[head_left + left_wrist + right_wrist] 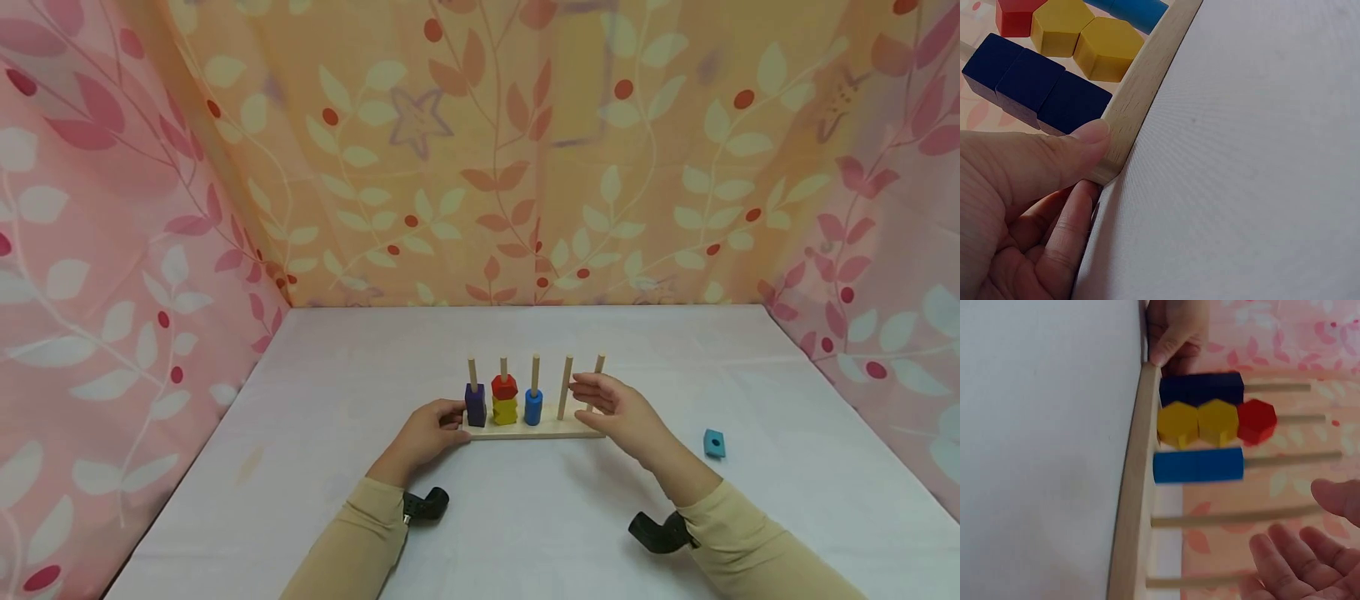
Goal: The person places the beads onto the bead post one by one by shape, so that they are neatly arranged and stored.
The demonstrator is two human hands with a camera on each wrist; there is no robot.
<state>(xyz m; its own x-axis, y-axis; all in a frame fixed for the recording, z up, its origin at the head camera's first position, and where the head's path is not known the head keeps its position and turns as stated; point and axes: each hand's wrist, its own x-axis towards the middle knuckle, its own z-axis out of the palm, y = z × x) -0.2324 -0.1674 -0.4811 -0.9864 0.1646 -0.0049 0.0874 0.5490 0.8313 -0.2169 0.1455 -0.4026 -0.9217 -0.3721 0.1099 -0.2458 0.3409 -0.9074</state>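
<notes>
A wooden peg board [536, 432] with several upright pegs stands on the table. My left hand [427, 429] grips its left end, and the left wrist view shows the thumb [1091, 134] pressed against the wood with fingers tucked behind. Dark blue square blocks [1035, 84] fill the lower part of the left peg. Beside them, two yellow hexagonal blocks [1197, 423] sit under a red one [1257, 422]. Blue cylinders [1199, 465] are on the middle peg. Around the two bare right pegs hovers my right hand [626, 412], fingers loosely bent, holding nothing.
A teal block [715, 443] with a hole lies on the white tablecloth [360, 358], right of my right hand. Leaf-patterned curtains [480, 167] enclose the table at the back and sides. Black camera mounts [660, 533] stick out from both wrists.
</notes>
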